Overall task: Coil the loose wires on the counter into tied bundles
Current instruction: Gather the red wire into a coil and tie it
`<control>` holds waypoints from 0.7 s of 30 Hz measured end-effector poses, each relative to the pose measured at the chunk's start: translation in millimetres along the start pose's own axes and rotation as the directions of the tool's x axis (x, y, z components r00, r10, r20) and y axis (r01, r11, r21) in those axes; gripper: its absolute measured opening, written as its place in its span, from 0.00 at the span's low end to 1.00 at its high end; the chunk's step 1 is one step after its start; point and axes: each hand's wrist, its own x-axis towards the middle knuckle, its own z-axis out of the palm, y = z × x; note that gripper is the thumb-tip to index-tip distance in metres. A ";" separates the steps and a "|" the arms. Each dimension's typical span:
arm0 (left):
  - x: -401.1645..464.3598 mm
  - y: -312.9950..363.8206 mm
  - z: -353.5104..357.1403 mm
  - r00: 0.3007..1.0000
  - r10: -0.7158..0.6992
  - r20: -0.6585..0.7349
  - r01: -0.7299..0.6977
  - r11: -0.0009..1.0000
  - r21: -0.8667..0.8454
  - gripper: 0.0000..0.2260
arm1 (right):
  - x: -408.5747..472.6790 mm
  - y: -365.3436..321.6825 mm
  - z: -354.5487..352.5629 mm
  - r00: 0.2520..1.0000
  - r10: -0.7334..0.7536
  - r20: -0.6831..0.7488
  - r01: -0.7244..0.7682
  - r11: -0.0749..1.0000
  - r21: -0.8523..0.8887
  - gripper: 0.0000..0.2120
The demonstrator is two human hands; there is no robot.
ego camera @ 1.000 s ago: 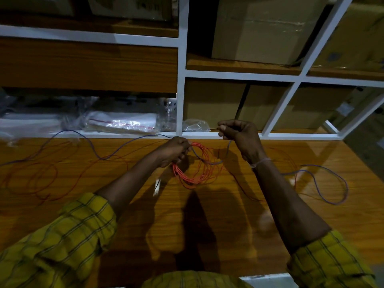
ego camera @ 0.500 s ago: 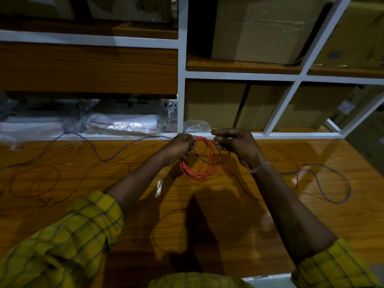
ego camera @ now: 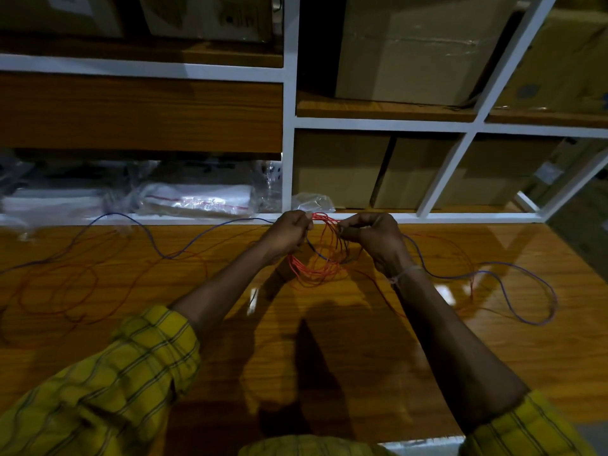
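We are gripping the red wire coil (ego camera: 316, 255) with our left hand (ego camera: 289, 230), fingers curled around its top, while our right hand (ego camera: 371, 236) is pinching its strands just beside, the coil hanging between both above the worktop (ego camera: 329, 357).

A white-framed shelf unit (ego camera: 289, 133) is set along the far edge of the bench. Cardboard boxes (ego camera: 404, 51) are stacked in its upper right compartments, and more boxes (ego camera: 342, 169) are stored in the compartments below. Clear plastic bags (ego camera: 197, 199) are laid in the lower left compartment, and a small crumpled bag (ego camera: 312, 202) is seen just right of the upright post.
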 end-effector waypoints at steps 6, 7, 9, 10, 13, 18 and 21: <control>0.6 0.2 3.8 0.999 0.051 -0.009 -0.050 0.996 0.068 0.15 | -4.0 -5.0 3.3 0.996 0.085 -0.011 -0.085 0.996 0.022 0.04; 1.5 -0.3 4.3 0.999 0.052 -0.010 -0.052 0.996 0.067 0.15 | -4.2 -4.8 3.8 0.997 0.076 -0.022 -0.076 0.997 -0.006 0.04; 2.4 -1.3 5.0 0.999 0.053 -0.014 -0.052 0.997 0.064 0.15 | -3.8 -3.4 4.0 0.998 0.036 -0.048 -0.039 0.997 -0.063 0.06; 2.6 -1.8 5.3 0.998 0.054 -0.015 -0.053 0.997 0.063 0.15 | -2.9 -2.5 3.4 0.998 0.024 -0.059 -0.028 0.996 -0.081 0.07; 2.7 -3.0 5.9 0.998 0.064 -0.012 -0.063 0.996 0.070 0.16 | -1.5 0.6 -0.2 0.998 0.013 -0.067 -0.021 0.994 -0.109 0.10; 3.3 -3.9 7.6 0.998 0.066 -0.012 -0.065 0.995 0.069 0.16 | -3.0 2.0 -0.9 0.998 -0.011 -0.057 0.003 0.989 -0.149 0.09; 2.9 -4.5 8.9 0.998 0.065 -0.009 -0.064 0.996 0.056 0.16 | -5.4 0.3 0.7 0.997 -0.040 -0.061 0.028 0.982 -0.186 0.10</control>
